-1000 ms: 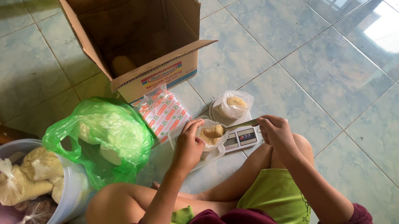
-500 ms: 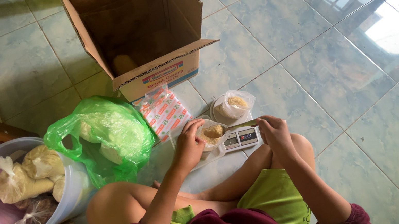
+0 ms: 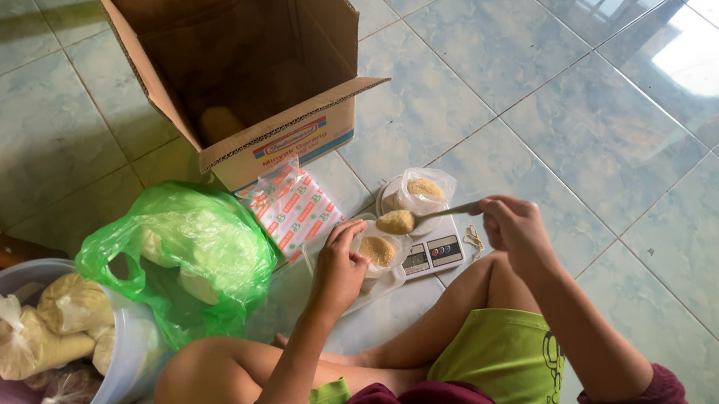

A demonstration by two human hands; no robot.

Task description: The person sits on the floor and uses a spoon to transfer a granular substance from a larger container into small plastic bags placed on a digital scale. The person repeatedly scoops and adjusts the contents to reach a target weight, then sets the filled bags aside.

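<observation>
Right hand [image 3: 515,225]: its grip is pinched around the handle of a spoon [image 3: 418,218], whose bowl carries a heap of tan granules above the scale.
Left hand [image 3: 338,266]: fingers curled on the rim of a small clear bag [image 3: 376,253], holding its mouth open.
Small clear bag: partly filled with the same granules, sitting on a small digital scale [image 3: 433,254] on the floor.
Doing it well, as a judgement: keep the spoon level and low over the bag mouth, tip slowly, and hold the rim lightly so the reading stays true.
Nearby: a second filled bag [image 3: 419,190] just beyond the scale, a red-patterned packet [image 3: 293,206], a green plastic bag [image 3: 184,255], a cardboard box [image 3: 244,49], a tub [image 3: 133,360] of tied bags.
Floor [image 3: 610,120]: glossy pale tile.
</observation>
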